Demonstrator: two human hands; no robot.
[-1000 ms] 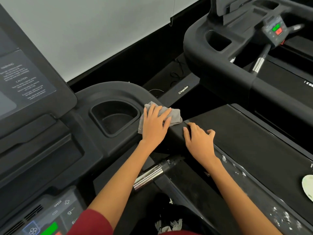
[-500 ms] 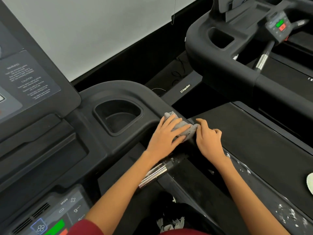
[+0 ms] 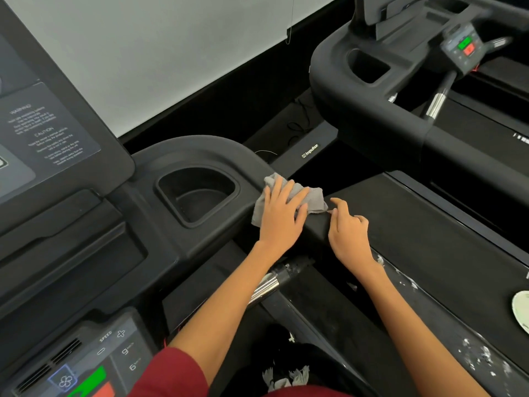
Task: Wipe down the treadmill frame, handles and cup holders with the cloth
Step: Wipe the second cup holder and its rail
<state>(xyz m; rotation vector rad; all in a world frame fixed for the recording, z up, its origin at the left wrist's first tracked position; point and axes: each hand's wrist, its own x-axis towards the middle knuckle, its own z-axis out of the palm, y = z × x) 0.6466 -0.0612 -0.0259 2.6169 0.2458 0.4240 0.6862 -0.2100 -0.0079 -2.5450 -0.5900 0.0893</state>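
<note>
While the flat left hand (image 3: pixel 282 216) presses the cloth (image 3: pixel 310 197) onto the frame's (image 3: pixel 217 242) right edge to wipe, the loosely curled right hand (image 3: pixel 347 234) holds nothing.

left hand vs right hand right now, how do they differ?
The left hand lies flat with fingers spread, pressing the grey cloth onto the treadmill rail; the right hand has curled fingers, and whether it touches the cloth's corner is unclear. The left hand sits nearer the cup holder; the right hand is further along the rail. Both are over the same rail.
</note>
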